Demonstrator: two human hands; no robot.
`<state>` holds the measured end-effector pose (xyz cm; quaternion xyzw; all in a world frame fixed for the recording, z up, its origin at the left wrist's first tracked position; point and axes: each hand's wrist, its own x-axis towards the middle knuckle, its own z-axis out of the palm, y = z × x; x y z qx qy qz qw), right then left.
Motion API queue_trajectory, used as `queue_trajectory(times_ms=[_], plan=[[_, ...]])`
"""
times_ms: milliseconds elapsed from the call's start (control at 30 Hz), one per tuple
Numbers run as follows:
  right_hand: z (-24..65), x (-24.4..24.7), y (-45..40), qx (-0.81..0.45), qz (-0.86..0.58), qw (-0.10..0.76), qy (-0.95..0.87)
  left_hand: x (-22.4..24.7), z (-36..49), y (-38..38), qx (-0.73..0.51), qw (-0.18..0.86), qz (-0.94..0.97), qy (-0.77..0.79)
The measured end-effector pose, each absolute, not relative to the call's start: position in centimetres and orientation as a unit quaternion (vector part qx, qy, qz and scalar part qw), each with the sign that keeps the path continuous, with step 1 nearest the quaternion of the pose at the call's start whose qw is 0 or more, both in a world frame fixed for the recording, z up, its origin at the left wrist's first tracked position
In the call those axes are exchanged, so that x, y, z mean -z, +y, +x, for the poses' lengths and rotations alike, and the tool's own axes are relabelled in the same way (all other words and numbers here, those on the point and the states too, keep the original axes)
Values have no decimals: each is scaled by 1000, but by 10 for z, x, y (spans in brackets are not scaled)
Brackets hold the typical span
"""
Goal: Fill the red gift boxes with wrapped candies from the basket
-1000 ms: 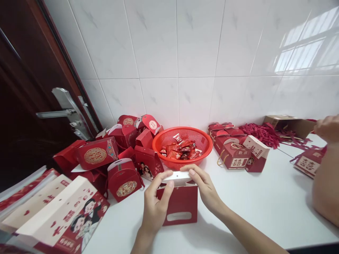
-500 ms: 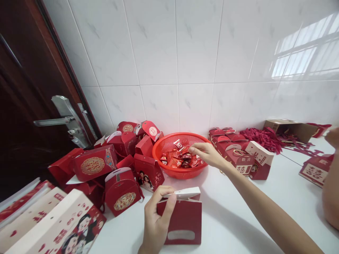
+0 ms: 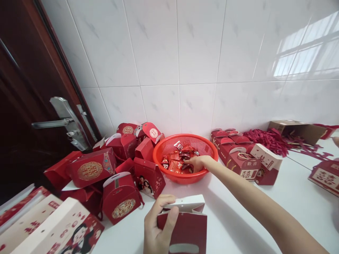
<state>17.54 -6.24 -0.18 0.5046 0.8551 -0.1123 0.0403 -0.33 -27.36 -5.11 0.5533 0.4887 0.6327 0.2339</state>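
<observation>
A dark red paper box (image 3: 188, 229) with its top partly open stands on the white table near the front, and my left hand (image 3: 161, 222) grips its upper left edge between thumb and fingers. Behind it sits a red plastic basket (image 3: 182, 179) holding several red wrapped candies (image 3: 174, 165). My right hand (image 3: 197, 163) reaches over the basket's right rim with its fingers down among the candies. Those fingertips are partly hidden, so what they hold, if anything, cannot be made out.
Many red gift boxes (image 3: 123, 201) are heaped on the left, beside pale printed bags (image 3: 53, 225). Rows of handled boxes (image 3: 245, 164) stand right of the basket, near dark red ribbons (image 3: 267, 141) and a cardboard box (image 3: 299, 130). A person's fingers (image 3: 335, 141) show at the right edge.
My right hand has moved down into the candies. The view has shifted slightly, and the other person's arm at the right has mostly left it.
</observation>
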Motion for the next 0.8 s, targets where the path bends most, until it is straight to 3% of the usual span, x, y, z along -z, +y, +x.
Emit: queue_trajectory(times_ms=[100, 200, 633, 800], plan=[[173, 0, -64, 135, 482, 110, 859, 50, -1, -274, -641, 242, 539, 489], [169, -2, -64, 140, 470, 97, 866, 52, -5, -272, -634, 230, 559, 483], [186, -3, -59, 140, 498, -118, 848, 53, -11, -269, -625, 184, 605, 458], [189, -3, -60, 129, 549, -134, 815, 51, -9, -269, -621, 204, 603, 457]])
